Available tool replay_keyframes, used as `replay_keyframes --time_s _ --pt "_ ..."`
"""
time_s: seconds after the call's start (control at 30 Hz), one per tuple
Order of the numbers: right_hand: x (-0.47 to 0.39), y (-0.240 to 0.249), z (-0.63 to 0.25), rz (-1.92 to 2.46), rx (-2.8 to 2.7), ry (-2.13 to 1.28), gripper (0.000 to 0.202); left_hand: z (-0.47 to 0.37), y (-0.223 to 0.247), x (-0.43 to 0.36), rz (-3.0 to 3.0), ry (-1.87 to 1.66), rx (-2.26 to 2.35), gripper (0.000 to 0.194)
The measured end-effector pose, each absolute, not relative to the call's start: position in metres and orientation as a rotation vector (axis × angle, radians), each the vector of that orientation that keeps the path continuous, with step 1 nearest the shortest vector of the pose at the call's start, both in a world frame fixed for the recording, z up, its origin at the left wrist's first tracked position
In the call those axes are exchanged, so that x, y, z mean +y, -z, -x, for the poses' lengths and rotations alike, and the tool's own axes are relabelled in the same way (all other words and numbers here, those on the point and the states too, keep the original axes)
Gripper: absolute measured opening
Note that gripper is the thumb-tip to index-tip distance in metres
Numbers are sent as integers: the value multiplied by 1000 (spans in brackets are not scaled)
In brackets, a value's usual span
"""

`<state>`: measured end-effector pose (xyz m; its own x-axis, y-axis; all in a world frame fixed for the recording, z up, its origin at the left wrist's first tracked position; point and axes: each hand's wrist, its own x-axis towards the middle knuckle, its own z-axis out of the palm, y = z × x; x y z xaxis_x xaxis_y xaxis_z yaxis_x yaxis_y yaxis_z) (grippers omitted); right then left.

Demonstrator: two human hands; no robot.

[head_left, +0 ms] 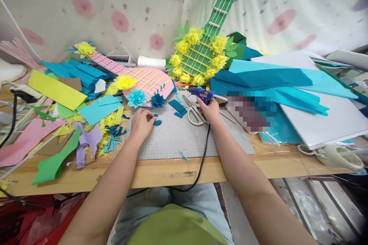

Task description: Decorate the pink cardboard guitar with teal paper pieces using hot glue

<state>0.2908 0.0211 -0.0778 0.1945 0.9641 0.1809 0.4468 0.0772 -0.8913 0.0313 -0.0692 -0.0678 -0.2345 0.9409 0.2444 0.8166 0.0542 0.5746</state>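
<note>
My right hand [211, 111] is wrapped round the handle of a blue glue gun [200, 93], whose black cord runs down over the table's front edge. My left hand [140, 123] pinches a small dark teal paper piece [157, 121] above the grey cutting mat [172, 143]. Just beyond that hand lies a pink paper pipa [148, 84] with yellow, light blue and dark teal paper flowers. Scissors [196, 113] rest beside my right hand. Dark teal paper strips [178, 108] lie on the mat between my hands.
Behind the mat leans a green paper guitar [198, 55] ringed with yellow flowers. Yellow, pink, green and purple paper scraps [86, 141] crowd the left side. Folded blue crepe paper [264, 76] and white boards [322, 118] cover the right. A pale cup [339, 157] lies near the right edge.
</note>
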Motion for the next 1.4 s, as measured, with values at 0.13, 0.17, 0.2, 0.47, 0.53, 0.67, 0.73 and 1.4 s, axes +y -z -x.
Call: replay_keyframes --time_s 0.13,0.17,0.2,0.47,0.53,0.67,0.73,1.4 --pt "16 73 -286 1516 -1410 -660 49 -33 64 -72 -1743 -1041 2021 4" --pt "15 72 -285 1521 -1418 -652 49 -33 63 -73 -1703 -1065 2004 4" --pt "14 71 -284 1527 -1429 -643 49 -33 63 -74 -1659 -1088 1988 4" --pt "4 63 -274 1421 -1418 -704 47 -28 68 -70 -1491 -1278 1847 20" --pt "-2 60 -269 1353 -1427 -779 45 -28 69 -70 -1464 -1309 1810 21" --pt "-13 57 -257 1240 -1511 -903 43 -28 71 -69 -1452 -1320 1809 23" --pt "-16 58 -254 1221 -1570 -900 41 -27 72 -69 -1469 -1312 1821 22" --pt "-18 59 -253 1217 -1735 -746 34 -17 67 -68 -1508 -1197 1910 24"
